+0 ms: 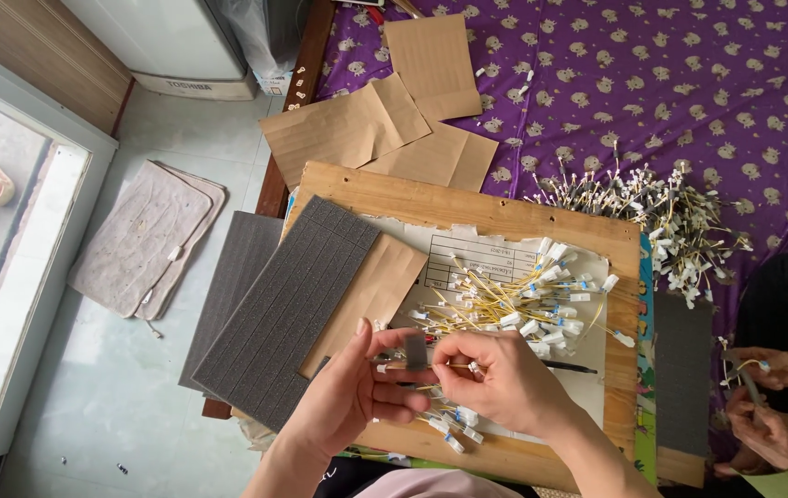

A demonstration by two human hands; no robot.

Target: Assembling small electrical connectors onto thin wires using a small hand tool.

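As I watched, my left hand (348,397) and right hand (495,378) pinched a grey foam strip (416,350) around a yellow wire (444,366) near the wooden board's (468,205) front edge; wrapping seemingly needed snug pressing next.

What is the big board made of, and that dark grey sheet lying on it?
The board looks like bare wood: pale tan, matte, with grain lines and small holes. The dark grey sheet looks like soft foam, dull and scored into rows of narrow strips; foam is my guess.
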